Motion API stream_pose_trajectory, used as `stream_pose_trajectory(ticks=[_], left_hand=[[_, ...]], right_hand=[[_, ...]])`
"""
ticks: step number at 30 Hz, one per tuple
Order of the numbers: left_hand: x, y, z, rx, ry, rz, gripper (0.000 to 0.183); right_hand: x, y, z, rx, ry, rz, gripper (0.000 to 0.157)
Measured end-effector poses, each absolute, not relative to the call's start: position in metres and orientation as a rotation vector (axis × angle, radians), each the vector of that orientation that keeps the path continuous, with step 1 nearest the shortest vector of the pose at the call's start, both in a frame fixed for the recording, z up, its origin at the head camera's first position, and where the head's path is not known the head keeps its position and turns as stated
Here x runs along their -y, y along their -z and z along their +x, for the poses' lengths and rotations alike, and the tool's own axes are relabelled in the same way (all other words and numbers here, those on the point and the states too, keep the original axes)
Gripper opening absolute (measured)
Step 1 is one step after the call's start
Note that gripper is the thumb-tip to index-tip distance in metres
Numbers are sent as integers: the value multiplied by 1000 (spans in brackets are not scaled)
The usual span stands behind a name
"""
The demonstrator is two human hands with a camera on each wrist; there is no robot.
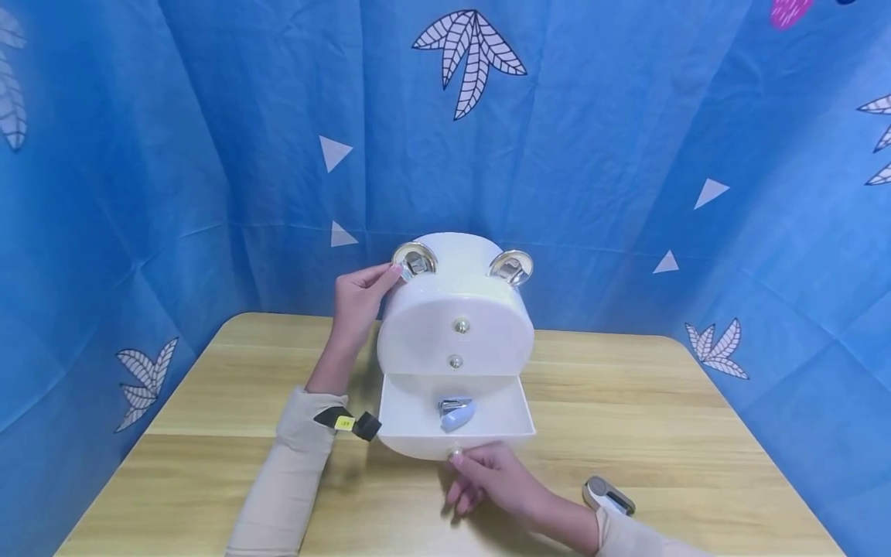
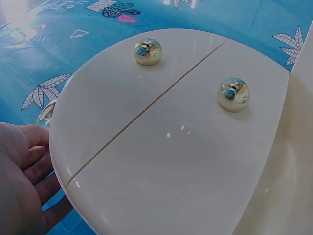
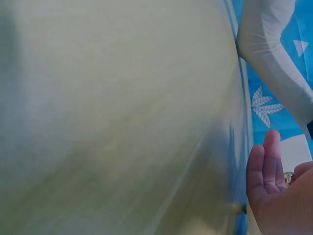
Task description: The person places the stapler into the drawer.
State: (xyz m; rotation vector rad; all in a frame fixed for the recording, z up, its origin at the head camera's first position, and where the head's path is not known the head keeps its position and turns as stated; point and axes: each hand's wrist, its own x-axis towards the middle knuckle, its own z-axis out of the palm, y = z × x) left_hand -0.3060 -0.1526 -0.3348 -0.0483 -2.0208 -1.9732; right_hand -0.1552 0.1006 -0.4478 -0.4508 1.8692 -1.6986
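Observation:
A white desktop drawer box (image 1: 455, 263) with gold ear-shaped pieces stands on the table. My left hand (image 1: 362, 302) holds the left gold ear (image 1: 415, 260) at its outer edge with thumb and forefinger. In the left wrist view, that hand's other fingers (image 2: 46, 188) lie along the box's side. The bottom drawer (image 1: 501, 402) is pulled out, and a small light-blue stapler (image 1: 457, 415) lies inside it. At the front of this drawer my right hand (image 1: 494, 480) pinches the round knob (image 1: 455, 452) between thumb and forefinger, its other fingers extended below.
A grey and white handheld item (image 1: 609, 495) lies on the wooden table (image 1: 661, 425) beside my right forearm. Two upper drawers have round gold knobs (image 2: 148, 52) and are closed. A blue patterned curtain (image 1: 592, 155) hangs behind the table and along both sides.

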Motion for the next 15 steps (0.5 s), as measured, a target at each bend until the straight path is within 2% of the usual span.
stream_pose_trajectory(ticks=[15], left_hand=[[151, 336, -305, 2005, 1961, -33, 34]], right_hand=[[-93, 448, -183, -1909, 1748, -348, 38]])
